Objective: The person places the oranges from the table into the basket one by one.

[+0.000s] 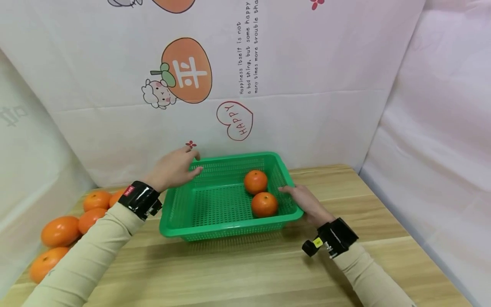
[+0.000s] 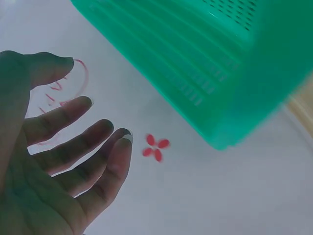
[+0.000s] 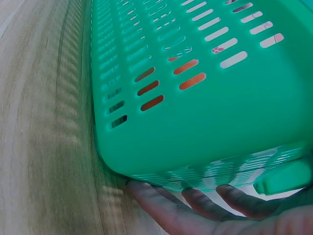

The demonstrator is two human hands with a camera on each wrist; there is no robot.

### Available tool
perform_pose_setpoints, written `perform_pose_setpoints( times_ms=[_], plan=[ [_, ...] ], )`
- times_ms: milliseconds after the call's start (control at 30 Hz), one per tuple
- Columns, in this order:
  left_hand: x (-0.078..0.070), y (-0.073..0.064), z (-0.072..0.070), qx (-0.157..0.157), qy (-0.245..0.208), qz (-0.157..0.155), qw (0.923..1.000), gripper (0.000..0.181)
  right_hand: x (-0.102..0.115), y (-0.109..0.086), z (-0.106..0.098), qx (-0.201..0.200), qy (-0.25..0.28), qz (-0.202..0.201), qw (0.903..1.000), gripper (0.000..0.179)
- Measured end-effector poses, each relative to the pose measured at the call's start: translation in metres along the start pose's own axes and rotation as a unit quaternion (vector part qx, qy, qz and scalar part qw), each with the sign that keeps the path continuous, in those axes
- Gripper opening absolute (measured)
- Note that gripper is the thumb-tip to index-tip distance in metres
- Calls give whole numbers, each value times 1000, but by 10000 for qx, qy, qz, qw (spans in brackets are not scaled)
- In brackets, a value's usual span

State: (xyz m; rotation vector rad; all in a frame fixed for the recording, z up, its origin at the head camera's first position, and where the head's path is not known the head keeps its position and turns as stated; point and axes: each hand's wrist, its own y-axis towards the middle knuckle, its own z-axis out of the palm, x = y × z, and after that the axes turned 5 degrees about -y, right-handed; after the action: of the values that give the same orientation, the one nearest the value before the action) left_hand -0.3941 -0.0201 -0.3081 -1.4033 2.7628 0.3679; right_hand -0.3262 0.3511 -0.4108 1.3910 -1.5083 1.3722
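A green plastic basket [image 1: 215, 207] stands on the wooden table, with two oranges [image 1: 255, 182] inside it toward the right end. At that end my right hand [image 1: 307, 204] holds the basket, its thumb over the rim. The right wrist view shows the fingers [image 3: 205, 205] against the outside wall, low down near the table. My left hand [image 1: 174, 168] hovers by the basket's back left corner. In the left wrist view its fingers [image 2: 105, 181] are spread and loosely bent, apart from the basket [image 2: 161, 63], and nothing is in the palm.
Several more oranges [image 1: 61, 231] lie at the table's left side, partly hidden behind my left forearm. A white printed cloth [image 1: 307, 119] hangs close behind the basket, and white sheets flank both sides. The wooden table [image 1: 245, 273] extends in front of the basket.
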Motion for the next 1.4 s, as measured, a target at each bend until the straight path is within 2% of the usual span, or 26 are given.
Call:
perform_pose_setpoints(
  times_ms=[300,600,800,1100,1400],
  plan=[
    [28,-8,3,-171,-41,-203,9996,29,2,1,-2,-7,-40,0,10000,66],
    [56,-20,2,-293,19,-548,9981,30,2,2,-3,27,-3,-60,10000,65],
    [68,-29,2,-97,-36,-853,9963,36,1,2,-3,18,-18,-44,10000,65],
    [86,-46,9,270,-148,-1087,9936,40,-1,1,0,3,-32,-21,10000,64],
    [106,-61,10,761,-227,-1711,9821,47,-1,1,-1,38,-27,-43,10000,66]
  ],
)
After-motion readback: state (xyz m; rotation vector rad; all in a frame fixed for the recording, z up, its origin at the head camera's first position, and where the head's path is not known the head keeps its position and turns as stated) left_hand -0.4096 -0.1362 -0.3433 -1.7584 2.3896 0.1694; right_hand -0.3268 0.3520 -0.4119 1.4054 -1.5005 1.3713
